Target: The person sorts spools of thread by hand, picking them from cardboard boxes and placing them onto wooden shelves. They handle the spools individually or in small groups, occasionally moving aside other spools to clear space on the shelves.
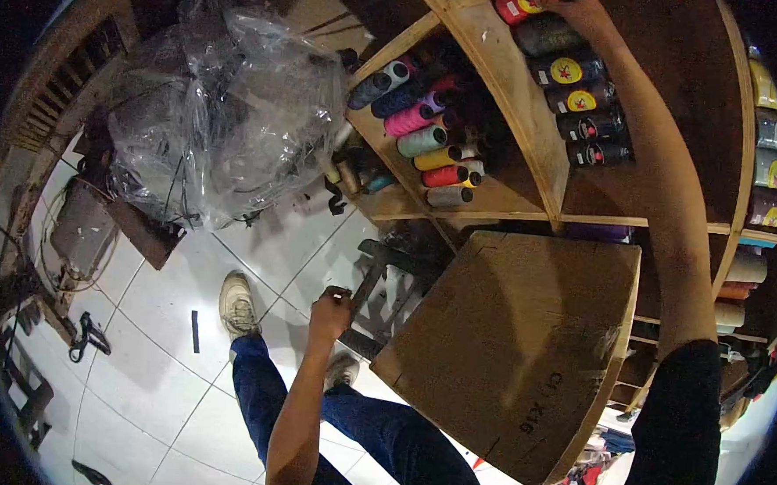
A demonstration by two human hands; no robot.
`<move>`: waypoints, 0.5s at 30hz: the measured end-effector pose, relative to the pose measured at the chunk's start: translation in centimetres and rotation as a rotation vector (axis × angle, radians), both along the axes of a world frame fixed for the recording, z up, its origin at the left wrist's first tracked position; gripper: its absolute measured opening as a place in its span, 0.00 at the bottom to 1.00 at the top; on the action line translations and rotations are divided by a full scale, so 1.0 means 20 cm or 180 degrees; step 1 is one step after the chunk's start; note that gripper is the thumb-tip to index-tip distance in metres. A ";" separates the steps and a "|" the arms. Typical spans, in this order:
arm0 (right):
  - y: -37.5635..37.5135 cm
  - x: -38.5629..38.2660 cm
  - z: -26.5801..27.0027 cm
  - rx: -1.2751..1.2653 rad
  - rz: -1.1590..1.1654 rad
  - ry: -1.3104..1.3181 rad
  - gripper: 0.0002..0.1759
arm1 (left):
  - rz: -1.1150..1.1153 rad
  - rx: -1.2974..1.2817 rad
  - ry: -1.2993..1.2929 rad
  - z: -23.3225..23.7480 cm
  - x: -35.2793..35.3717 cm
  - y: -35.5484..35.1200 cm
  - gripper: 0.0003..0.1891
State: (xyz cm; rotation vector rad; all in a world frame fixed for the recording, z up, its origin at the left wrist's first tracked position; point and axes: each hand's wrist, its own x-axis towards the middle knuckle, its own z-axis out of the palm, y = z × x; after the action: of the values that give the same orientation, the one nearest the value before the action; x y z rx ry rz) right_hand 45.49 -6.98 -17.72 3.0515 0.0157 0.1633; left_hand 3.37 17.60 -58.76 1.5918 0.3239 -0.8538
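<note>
At the top of the head view, my right hand (583,16) reaches into a wooden shelf compartment, its fingers closed at the end of a red thread spool (513,7) with a yellow label. A row of dark thread spools (566,72), several with yellow or dark labels, lies just below it. My left hand (330,317) hangs low over the floor, its fingers curled together. A small dark thing with a pale spot shows at those fingertips, too small to name. Between my arms stands a large brown cardboard box (506,345) with printed marks.
Thread cones in many colours (425,141) fill the compartment to the left. More spools (772,166) sit at the far right. A bulky plastic-wrapped bundle (228,111) stands at the upper left. Dark metal legs (373,281) are beside the box, above white floor tiles (185,267).
</note>
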 end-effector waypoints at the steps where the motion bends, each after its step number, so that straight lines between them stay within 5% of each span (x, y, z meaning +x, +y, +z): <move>1: -0.02 0.01 0.00 0.0032 0.0118 -0.0002 0.34 | 0.0016 -0.0038 -0.0071 -0.01 0.00 0.01 0.15; 4: 0.04 -0.04 -0.01 0.1022 0.1967 -0.0980 0.35 | 0.0105 -0.0158 -0.0303 -0.03 -0.03 0.01 0.13; 7: 0.14 -0.19 0.16 0.0101 -0.0078 -0.0566 0.48 | 0.0200 -0.0149 -0.0431 -0.02 -0.12 0.04 0.12; 10: 0.16 -0.34 0.24 0.0095 0.0313 -0.0987 0.31 | 0.0623 -0.0221 -0.0289 0.01 -0.23 0.11 0.12; 15: 0.48 -1.08 0.53 0.0434 0.1667 0.1038 0.19 | 0.1629 -0.0490 -0.0279 0.41 -0.35 0.28 0.11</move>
State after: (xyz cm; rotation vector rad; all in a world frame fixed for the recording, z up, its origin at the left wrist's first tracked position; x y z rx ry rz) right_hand 23.86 2.58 -7.10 3.0914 0.8552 -0.3155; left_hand -3.71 23.19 -50.60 1.3132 0.5593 -0.4022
